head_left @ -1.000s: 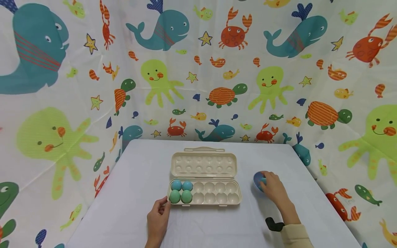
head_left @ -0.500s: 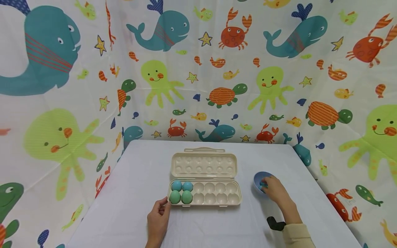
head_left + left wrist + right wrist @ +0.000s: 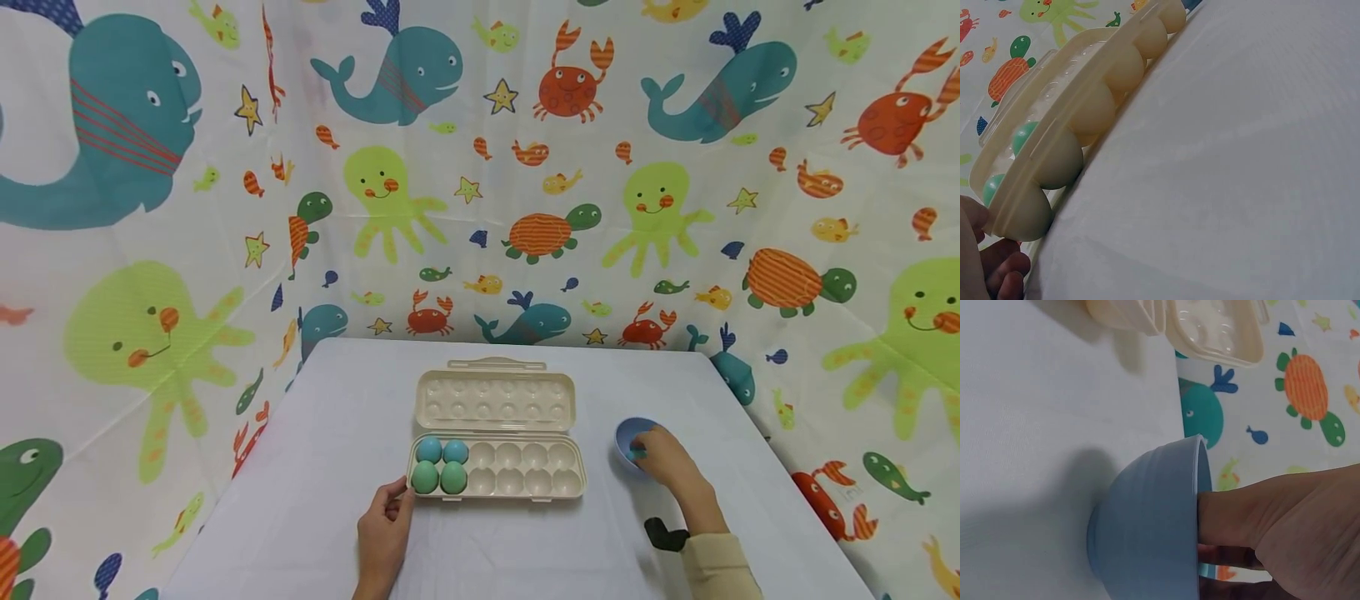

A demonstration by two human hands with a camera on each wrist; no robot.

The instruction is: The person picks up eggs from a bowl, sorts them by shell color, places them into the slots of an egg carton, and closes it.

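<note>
An open beige plastic egg carton (image 3: 525,492) lies with its hinged lid (image 3: 495,400) folded back. Two blue balls (image 3: 429,450) and two green balls (image 3: 453,477) fill its leftmost cups; the other cups hold nothing. My left hand (image 3: 385,525) pinches the carton's near left corner between thumb and curled fingers, as the left wrist view also shows. My right hand (image 3: 666,457) reaches down into a blue bowl (image 3: 1154,525) on the right, fingers curled around a blue ball (image 3: 637,455). Most of that ball and the fingertips are hidden by the hand and the bowl's wall.
A white cloth (image 3: 525,554) covers the table. Behind and at both sides hangs a curtain (image 3: 480,183) printed with sea animals. A black strap end (image 3: 665,535) sticks out at my right wrist, beside the beige sleeve (image 3: 720,567).
Inside the bowl, my right hand has shifted slightly toward me and its fingers have closed in. My left hand keeps its hold on the carton corner, and the view has tilted slightly.
</note>
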